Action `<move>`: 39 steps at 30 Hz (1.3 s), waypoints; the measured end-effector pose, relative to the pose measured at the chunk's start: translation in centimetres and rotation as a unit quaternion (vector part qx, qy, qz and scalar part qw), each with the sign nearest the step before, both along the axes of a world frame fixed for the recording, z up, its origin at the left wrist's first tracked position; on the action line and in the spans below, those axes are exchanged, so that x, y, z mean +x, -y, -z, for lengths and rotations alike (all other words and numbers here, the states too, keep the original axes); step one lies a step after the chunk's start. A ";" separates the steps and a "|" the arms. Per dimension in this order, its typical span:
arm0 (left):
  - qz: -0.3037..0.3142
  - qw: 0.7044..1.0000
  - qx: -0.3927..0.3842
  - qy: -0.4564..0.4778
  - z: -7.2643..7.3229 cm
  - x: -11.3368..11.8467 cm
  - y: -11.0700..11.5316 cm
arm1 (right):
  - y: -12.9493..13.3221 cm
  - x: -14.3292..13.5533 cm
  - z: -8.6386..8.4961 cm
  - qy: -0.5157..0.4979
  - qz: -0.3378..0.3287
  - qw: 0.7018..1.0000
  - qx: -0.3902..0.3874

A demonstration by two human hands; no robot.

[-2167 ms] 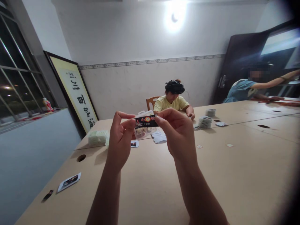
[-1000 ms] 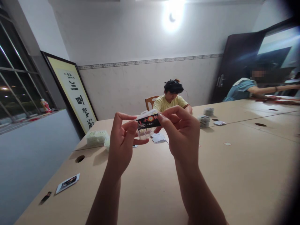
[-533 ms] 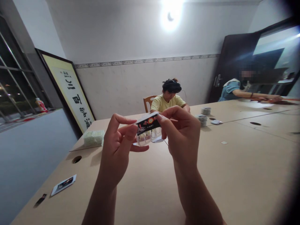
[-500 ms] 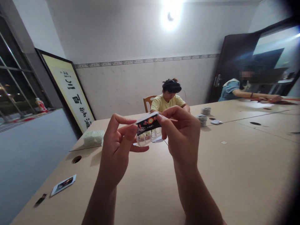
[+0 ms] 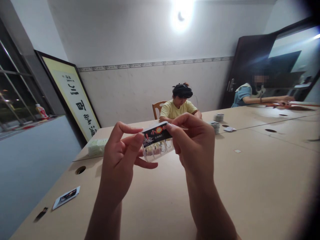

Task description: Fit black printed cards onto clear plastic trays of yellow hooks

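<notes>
A small clear plastic box [image 5: 158, 151] with compartments hangs between my hands above the table. Small hook-like pieces show inside it. Along its upper part lies a black label [image 5: 156, 134] with an orange burst and white marks. My left hand [image 5: 123, 156] pinches the left end between thumb and index finger, with another finger stretched out below the box. At the right end, my right hand [image 5: 193, 146] presses its thumb on the label's corner, its other fingers curled behind. The box tilts up toward the right.
On the table [image 5: 155, 213] are stacked clear boxes [image 5: 96, 147] at left, a printed card packet [image 5: 66, 197], a dark strip [image 5: 40, 214] and card stacks [image 5: 215, 127]. A person [image 5: 178, 106] sits opposite; another person [image 5: 246, 95] reaches over the table at right.
The box has turned and come slightly lower, so its compartments show more. My left hand has moved a little left. The person at right has drawn a hand back slightly.
</notes>
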State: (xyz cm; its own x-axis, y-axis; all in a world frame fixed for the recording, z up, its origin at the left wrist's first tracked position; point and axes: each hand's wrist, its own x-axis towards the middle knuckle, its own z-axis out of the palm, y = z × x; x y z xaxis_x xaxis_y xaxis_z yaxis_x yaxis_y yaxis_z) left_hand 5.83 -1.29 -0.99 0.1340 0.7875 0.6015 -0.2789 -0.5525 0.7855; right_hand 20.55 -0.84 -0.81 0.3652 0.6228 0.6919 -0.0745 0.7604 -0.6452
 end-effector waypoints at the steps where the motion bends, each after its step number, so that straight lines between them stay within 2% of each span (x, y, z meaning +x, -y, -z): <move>1: 0.009 1.000 0.006 -0.003 0.0 -0.1 -0.1 | 0.1 0.0 0.0 0.000 0.000 1.000 -0.004; 14: 0.059 0.998 0.013 0.004 0.2 -0.7 -0.5 | 0.5 0.0 0.4 -0.024 -0.053 0.998 -0.035; 23: 0.080 0.997 0.017 0.007 0.1 -1.0 -0.8 | 1.1 -0.1 0.5 -0.021 -0.050 0.998 -0.028; 31: 0.079 0.997 0.024 -0.006 -0.2 -1.4 -0.5 | 1.3 -0.3 0.5 -0.024 -0.055 0.997 -0.038; 39: 0.036 0.999 0.010 -0.029 -0.3 -1.3 0.0 | 1.4 -0.4 0.2 -0.028 -0.053 0.997 -0.042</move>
State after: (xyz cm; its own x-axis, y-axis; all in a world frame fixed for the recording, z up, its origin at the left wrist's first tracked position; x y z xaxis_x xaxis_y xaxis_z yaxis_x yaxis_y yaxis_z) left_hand 4.56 -1.25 -0.65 0.2249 0.7621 0.6071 -0.2729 -0.5488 0.7901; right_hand 20.19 -2.19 -1.03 0.3316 0.7142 0.6164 -0.1893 0.6905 -0.6981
